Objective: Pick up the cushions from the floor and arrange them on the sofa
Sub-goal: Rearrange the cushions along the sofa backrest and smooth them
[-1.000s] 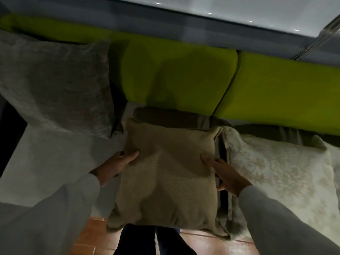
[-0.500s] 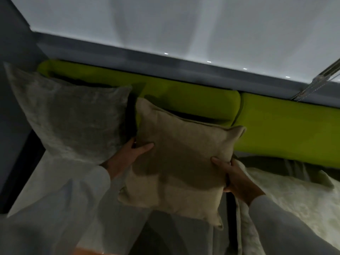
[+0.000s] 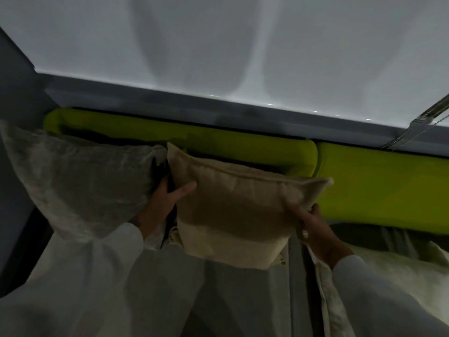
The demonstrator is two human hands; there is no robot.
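I hold the beige cushion (image 3: 233,210) between my two hands, upright and off the seat, with its piped top edge running left to right across my view. My left hand (image 3: 165,203) clamps the left edge, thumb laid over the front face and the other fingers hidden behind. My right hand (image 3: 313,229) pinches the right edge just under the upper right corner, fingers curled round to the back.

What the next move turns on is that the cushion lies forward of my fingers, and the lime-green backrest (image 3: 243,144) lies just beyond it. The long top edge already runs nearly parallel to the backrest, slightly lower on the right. The left upper corner stands right beside the grey velvet cushion (image 3: 80,181), which leans in the sofa's left corner; the light is dim there, so I cannot tell whether the two actually touch.

Both hands sit about equally near the backrest, so I judge a straight push forward and down with both would seat it. To my right, the pale floral cushion (image 3: 398,271) lies low on the seat, apart from the one I hold.
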